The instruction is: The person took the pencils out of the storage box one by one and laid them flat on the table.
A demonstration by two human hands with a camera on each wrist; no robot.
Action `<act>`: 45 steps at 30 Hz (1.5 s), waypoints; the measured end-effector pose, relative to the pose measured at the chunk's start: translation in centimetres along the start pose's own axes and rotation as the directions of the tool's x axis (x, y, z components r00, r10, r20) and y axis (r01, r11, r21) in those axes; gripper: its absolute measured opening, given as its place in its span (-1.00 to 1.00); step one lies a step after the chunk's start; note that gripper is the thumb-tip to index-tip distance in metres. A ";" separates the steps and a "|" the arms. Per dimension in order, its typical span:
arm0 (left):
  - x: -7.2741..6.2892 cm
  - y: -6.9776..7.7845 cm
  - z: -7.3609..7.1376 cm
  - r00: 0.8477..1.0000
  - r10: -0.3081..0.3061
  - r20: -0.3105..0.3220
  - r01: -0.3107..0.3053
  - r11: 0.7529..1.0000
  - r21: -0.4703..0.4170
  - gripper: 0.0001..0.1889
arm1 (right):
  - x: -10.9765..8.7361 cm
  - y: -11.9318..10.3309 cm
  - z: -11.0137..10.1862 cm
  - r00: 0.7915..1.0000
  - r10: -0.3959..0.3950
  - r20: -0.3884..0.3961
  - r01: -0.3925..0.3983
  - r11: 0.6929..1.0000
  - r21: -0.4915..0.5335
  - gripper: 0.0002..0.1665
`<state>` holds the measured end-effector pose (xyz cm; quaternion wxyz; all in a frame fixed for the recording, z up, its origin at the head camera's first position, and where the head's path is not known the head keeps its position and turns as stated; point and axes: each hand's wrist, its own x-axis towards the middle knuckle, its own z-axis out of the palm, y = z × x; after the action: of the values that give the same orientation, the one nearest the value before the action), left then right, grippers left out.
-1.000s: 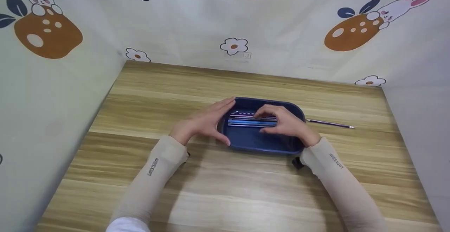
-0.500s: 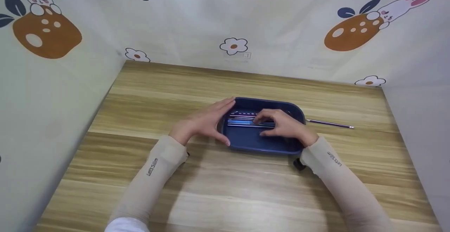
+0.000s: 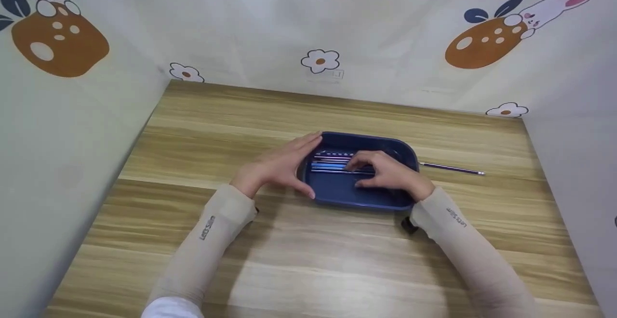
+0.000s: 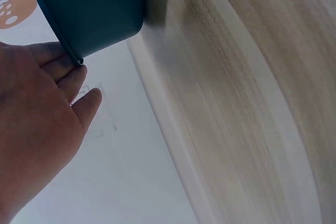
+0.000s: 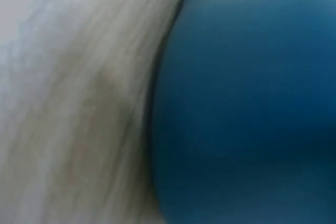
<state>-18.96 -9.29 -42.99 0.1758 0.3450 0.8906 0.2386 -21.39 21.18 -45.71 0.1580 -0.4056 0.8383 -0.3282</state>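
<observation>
A dark blue rectangular plastic bin [image 3: 368, 206] sits on the table, with several pencils [image 3: 328, 166] lying side by side in it, purple, striped and bright blue. My left hand [image 3: 282, 164] spans the bin's left end, fingers stretched to the far corner and thumb to the near one. In the left wrist view, fingertips [image 4: 73, 80] rest at the bin's rim. Inside the bin, my right hand [image 3: 385, 171] has bent fingers over the pencils, its thumb apart from them. Its fingers partly hide the pencils. The bin's blue wall [image 5: 247, 93] fills much of the right wrist view.
One purple pencil [image 3: 452, 168] with a pale end lies on the table just right of the bin. The wood-grain table [image 3: 193, 130] is enclosed by pale walls [image 3: 260, 24] printed with oranges, rabbits and flowers.
My right hand has shifted slightly down and toward the near side within the bin, uncovering more of the striped pencil. The left hand and bin stay in place.
</observation>
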 end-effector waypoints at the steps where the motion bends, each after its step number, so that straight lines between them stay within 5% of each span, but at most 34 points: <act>1: 0.0 0.0 0.0 1.000 -0.002 0.001 0.002 1.000 -0.001 0.40 | 0.0 0.0 0.0 1.000 0.004 -0.001 -0.004 1.000 -0.003 -0.57; 45: -0.1 0.2 0.0 1.000 0.002 -0.019 -0.002 1.000 0.012 0.40 | 0.2 -0.5 1.0 0.993 -0.061 0.102 0.069 0.994 -0.080 -0.77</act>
<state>-18.81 -9.20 -42.88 0.1650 0.3446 0.8932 0.2369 -20.71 20.37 -46.16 0.1717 -0.4547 0.8287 -0.2774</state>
